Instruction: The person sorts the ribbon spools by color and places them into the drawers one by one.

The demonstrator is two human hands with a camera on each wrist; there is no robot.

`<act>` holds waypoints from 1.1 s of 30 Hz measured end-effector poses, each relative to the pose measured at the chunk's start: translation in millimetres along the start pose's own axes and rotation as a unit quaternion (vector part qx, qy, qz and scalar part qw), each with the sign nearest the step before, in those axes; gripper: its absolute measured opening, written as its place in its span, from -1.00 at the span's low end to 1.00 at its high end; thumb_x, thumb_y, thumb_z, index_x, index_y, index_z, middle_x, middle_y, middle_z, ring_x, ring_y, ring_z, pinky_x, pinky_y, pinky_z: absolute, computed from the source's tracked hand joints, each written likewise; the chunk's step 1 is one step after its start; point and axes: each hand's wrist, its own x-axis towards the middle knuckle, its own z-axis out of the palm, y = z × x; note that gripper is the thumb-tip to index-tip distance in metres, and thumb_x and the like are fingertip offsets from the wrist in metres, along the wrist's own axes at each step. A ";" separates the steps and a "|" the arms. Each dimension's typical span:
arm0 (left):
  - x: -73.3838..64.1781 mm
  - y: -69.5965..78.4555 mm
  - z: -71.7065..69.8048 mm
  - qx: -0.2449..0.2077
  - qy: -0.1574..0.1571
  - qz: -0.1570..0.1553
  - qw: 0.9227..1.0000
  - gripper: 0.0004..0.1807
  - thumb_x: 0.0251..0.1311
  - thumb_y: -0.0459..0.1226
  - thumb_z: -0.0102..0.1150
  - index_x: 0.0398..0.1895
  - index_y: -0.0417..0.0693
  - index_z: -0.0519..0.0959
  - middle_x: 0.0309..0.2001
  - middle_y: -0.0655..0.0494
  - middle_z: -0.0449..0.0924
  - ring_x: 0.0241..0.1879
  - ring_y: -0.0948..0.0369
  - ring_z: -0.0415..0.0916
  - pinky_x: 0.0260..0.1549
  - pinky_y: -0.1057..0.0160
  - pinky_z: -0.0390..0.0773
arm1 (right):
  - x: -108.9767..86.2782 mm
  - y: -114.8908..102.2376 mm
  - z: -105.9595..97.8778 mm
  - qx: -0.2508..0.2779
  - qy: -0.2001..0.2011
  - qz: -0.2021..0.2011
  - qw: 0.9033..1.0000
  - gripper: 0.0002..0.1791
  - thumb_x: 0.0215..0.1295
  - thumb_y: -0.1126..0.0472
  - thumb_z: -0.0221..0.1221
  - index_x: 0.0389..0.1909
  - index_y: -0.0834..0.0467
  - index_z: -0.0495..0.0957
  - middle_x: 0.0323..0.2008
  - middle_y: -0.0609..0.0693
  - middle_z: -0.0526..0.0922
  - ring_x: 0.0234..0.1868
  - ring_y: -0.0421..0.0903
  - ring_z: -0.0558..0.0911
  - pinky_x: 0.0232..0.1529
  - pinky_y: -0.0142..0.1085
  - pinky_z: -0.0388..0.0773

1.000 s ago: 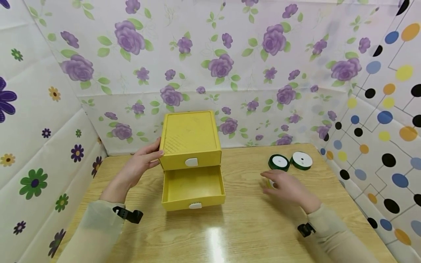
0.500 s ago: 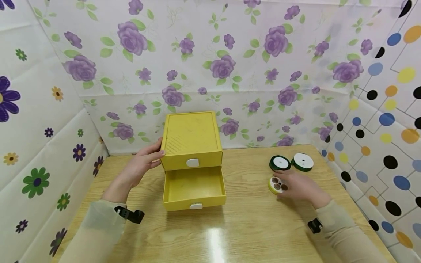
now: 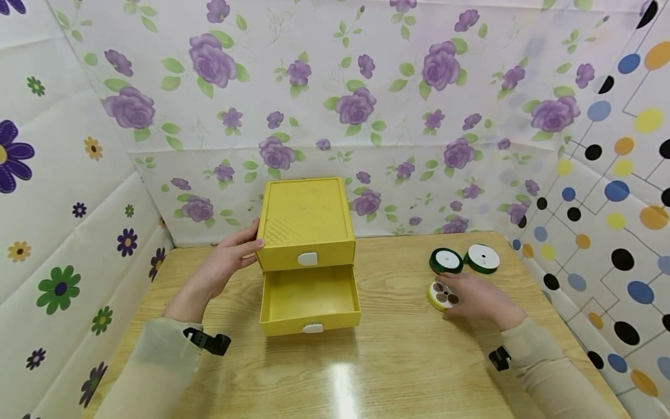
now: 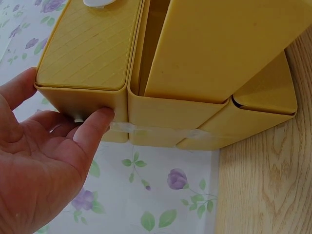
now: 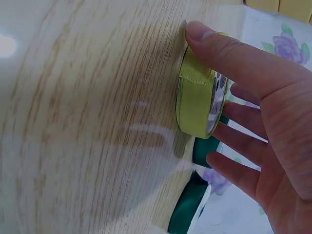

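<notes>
A yellow drawer box (image 3: 306, 209) stands at the back left of the table, its upper drawer closed. Below that, an empty drawer (image 3: 314, 297) is pulled out towards me. My left hand (image 3: 230, 256) rests against the box's left side; in the left wrist view its thumb (image 4: 97, 124) touches the side wall. At the right, my right hand (image 3: 478, 297) holds a spool of yellow-green ribbon (image 5: 195, 105) between thumb and fingers. The spool's white face with brown round holes shows in the head view. Whether it touches the table cannot be told.
Two dark green ribbon spools with white faces, a left one (image 3: 446, 259) and a right one (image 3: 483, 258), lie just behind my right hand. Flowered cloth (image 3: 314, 116) hangs behind the wooden table (image 3: 398, 361). Dotted cloth (image 3: 602, 192) borders the right side.
My right hand has moved slightly right and taken hold of the yellow-green spool, which it partly covered before. The left hand and drawer box have kept their place.
</notes>
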 end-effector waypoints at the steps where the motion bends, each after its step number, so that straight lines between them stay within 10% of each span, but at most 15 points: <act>1: -0.1 0.1 -0.1 0.000 -0.001 0.001 1.000 -0.15 0.69 -0.12 0.02 0.77 -0.07 -0.22 0.75 0.00 -0.41 0.70 -0.03 -0.29 0.58 -0.26 0.01 | 0.2 -0.6 -0.3 0.001 -0.003 0.003 1.000 0.03 0.17 -0.13 0.59 0.55 0.26 0.42 0.44 0.33 0.49 0.25 0.30 0.64 0.08 0.14 0.68; 33: -1.2 2.7 -0.6 0.006 -0.002 0.004 1.000 -0.16 0.70 -0.13 0.00 0.76 -0.11 -0.22 0.75 -0.01 -0.38 0.70 -0.03 -0.30 0.58 -0.28 0.00 | 9.3 -1.8 2.8 0.025 0.004 0.037 0.999 -0.01 0.17 -0.17 0.58 0.49 0.29 0.48 0.29 0.22 0.65 0.11 0.16 0.71 0.10 0.14 0.66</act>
